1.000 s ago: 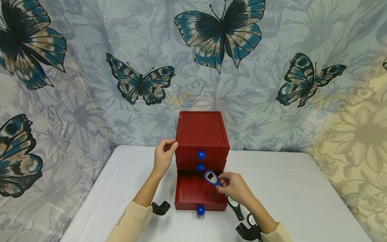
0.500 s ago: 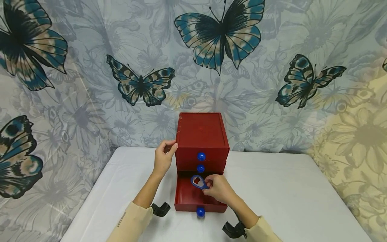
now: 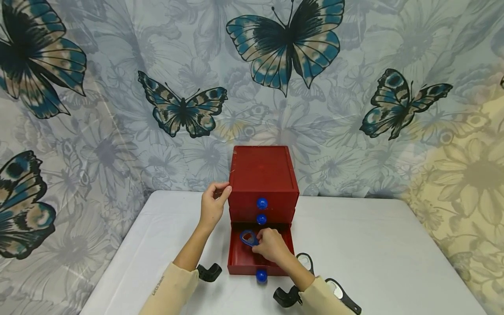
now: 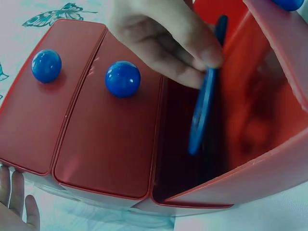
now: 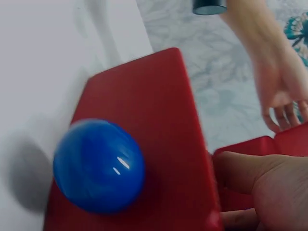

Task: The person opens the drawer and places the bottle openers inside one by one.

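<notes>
My right hand [image 3: 271, 246] pinches a blue-rimmed magnifying glass [image 3: 248, 237] by its handle, inside the pulled-out bottom drawer [image 3: 243, 268] of a red cabinet [image 3: 261, 168]. In the left wrist view the magnifying glass [image 4: 202, 115] is edge-on, tipped down into the drawer, between thumb and fingers. My left hand [image 3: 212, 208] touches the cabinet's upper left side with its fingertips. Its fingers look fairly straight in the right wrist view. The two upper drawers are closed, each with a blue knob [image 3: 261, 203]. The drawer's front wall hides most of my right fingers in the right wrist view.
Two black-handled magnifying glasses lie on the white table to the drawer's right: one [image 3: 305, 260] near its corner, the other [image 3: 338, 292] beside my right sleeve. A black wrist camera [image 3: 209, 272] sits at my left wrist. Butterfly-printed cloth [image 3: 323, 168] hangs behind the table.
My right hand has carried the blue magnifying glass left and down, from over the drawer's right side into the drawer. My left hand has stayed at the cabinet's side.
</notes>
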Available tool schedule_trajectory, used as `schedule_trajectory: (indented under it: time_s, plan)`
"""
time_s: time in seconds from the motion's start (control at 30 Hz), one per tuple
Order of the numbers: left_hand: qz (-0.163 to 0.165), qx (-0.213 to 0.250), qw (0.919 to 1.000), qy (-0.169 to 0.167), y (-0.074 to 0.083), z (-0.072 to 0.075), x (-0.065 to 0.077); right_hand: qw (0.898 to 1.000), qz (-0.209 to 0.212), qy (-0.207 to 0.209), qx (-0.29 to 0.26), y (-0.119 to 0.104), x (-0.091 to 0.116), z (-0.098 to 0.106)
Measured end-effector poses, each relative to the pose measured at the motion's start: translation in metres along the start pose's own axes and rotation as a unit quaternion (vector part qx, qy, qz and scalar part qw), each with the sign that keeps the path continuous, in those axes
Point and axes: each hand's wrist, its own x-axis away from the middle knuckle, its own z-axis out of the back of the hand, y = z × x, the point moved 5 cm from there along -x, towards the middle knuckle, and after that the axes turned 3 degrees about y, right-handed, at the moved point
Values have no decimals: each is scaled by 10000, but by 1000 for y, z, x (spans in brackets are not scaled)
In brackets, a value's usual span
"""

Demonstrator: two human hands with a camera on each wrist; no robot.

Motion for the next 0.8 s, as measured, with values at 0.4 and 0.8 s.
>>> schedule_trajectory:
  time_s: [0.4, 0.8]
  plan:
    - [-73, 53, 10000, -13, -1, 0, -2, 9989, -369, -229, 146, -2, -3, -27]
    - [-44, 36, 10000, -2, -2, 0, -1, 9976, -524, -316, 332, -5, -6, -41]
